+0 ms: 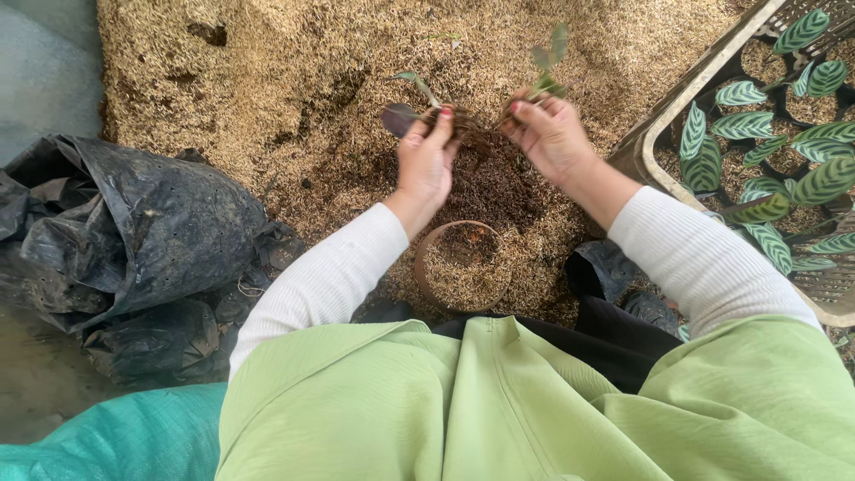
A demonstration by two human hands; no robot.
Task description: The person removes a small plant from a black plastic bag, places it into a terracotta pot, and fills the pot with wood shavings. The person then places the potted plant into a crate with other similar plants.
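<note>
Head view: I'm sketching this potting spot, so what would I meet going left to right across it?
Crumpled black plastic bags → left hand holding a seedling → right hand holding another seedling → crate of striped-leaf plants.

Long white ribbed sleeves (334, 272), pale green garment (499, 410), red-painted nails (446, 113).

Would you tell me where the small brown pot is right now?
In the head view, the small brown pot sits on the husk mix between the person's forearms, just below the left hand.

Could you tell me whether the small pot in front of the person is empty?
No, the small pot already holds a layer of the same tan husk mix that covers the ground, while both hands work above it.
</note>
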